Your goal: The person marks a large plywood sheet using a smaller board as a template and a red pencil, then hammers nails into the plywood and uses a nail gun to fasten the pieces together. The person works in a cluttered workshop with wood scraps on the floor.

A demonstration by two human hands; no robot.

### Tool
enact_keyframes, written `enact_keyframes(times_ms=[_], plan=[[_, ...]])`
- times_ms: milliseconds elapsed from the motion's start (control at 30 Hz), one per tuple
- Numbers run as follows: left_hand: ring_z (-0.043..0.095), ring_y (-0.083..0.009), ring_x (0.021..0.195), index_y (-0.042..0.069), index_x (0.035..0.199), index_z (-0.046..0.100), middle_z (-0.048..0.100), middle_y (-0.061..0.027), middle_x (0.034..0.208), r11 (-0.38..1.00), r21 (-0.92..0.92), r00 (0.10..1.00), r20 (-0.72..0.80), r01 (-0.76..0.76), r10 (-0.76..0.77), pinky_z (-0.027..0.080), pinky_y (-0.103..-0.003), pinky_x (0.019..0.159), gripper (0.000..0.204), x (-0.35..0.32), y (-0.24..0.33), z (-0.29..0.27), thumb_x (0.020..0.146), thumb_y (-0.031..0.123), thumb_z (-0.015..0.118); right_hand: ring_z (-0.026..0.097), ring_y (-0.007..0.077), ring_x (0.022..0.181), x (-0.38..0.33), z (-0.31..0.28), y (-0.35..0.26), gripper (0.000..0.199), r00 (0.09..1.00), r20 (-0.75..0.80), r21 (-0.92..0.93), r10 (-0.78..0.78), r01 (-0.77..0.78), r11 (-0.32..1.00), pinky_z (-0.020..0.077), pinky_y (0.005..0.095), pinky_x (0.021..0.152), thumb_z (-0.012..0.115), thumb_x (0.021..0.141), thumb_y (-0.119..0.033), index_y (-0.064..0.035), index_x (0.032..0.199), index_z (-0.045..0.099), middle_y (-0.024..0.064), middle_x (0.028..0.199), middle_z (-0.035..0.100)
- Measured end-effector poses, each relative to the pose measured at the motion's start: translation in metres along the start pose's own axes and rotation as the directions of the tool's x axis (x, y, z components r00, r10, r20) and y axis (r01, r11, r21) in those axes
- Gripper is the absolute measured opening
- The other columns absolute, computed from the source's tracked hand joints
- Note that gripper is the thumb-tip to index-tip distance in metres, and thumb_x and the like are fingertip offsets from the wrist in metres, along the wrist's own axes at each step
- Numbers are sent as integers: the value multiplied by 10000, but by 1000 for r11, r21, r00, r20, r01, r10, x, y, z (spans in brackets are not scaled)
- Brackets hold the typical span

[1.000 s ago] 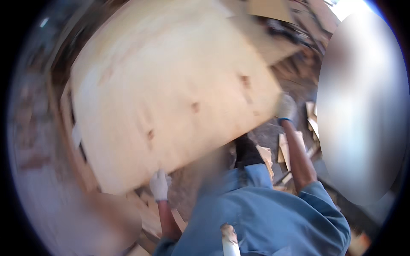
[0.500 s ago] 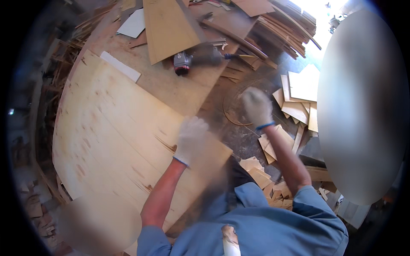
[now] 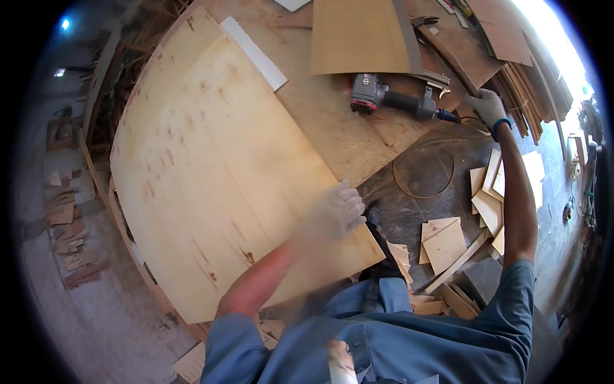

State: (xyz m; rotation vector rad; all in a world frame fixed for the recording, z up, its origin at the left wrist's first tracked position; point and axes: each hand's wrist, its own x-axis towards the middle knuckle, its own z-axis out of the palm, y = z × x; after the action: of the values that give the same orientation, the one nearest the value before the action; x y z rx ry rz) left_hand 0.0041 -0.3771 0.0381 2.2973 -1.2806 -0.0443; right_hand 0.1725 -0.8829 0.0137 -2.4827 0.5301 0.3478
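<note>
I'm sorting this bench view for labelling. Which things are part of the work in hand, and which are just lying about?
In hand:
- large plywood sheet, under the gloved left hand
- pneumatic nail gun, which the gloved right hand reaches toward

Lying about:
- brown veneer sheet
- white strip
- plywood offcuts on the floor
- coiled hose

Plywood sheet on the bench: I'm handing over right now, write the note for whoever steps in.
Left hand: gloved, blurred, over the near right corner of the large plywood sheet; grip unclear.
Right hand: gloved, stretched out toward the far side of the workbench, beside the air hose of the nail gun; not holding the tool.
Done: sheet lies flat on the bench; a smaller board lies beyond the gun.
Left: the gun is not yet picked up. Offcuts litter the floor.
</note>
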Motion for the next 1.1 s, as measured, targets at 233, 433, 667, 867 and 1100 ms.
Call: enact_keyframes(times_ms=[233,433,667,867,1100], plan=[[635,-291,973,88,823,678,647,-92,859,998,-55,991,130,3,4,480,-463,1038,185,-9,-11,7,921,229,747,778,367,958,-27,-17,-11,581,938,-344,-179,50,-118,977,561,465,855,764,871,-566,-25,1079,806,226,953,786],[652,-290,973,94,785,675,673,-85,843,999,-26,1000,-12,-24,23,449,-493,1115,247,-13,-10,10,930,285,730,754,233,885,-105,-33,-78,451,884,-465,61,45,-18,998,558,387,795,789,910,-447,-27,1074,768,145,927,773],[659,-294,968,108,769,687,677,-86,792,995,-101,998,-55,12,-17,437,-503,1143,229,-15,-5,5,899,289,742,586,88,551,-170,73,-247,255,998,-47,588,-51,69,806,478,297,490,815,916,-246,-36,984,687,-14,705,621],[660,-309,971,110,784,686,672,-99,799,994,-104,992,-123,-29,16,421,-520,1167,236,-20,-10,12,923,296,727,649,150,531,-134,169,-319,299,946,244,435,-214,91,896,511,328,476,816,886,-259,8,862,682,48,667,655],[662,-342,1048,101,820,687,696,-124,865,1000,-31,992,-122,2,-6,372,-540,1232,263,-31,-11,11,973,315,694,672,190,533,-108,202,-339,355,922,253,245,-292,231,941,542,361,498,829,868,-274,53,816,703,99,658,679]])
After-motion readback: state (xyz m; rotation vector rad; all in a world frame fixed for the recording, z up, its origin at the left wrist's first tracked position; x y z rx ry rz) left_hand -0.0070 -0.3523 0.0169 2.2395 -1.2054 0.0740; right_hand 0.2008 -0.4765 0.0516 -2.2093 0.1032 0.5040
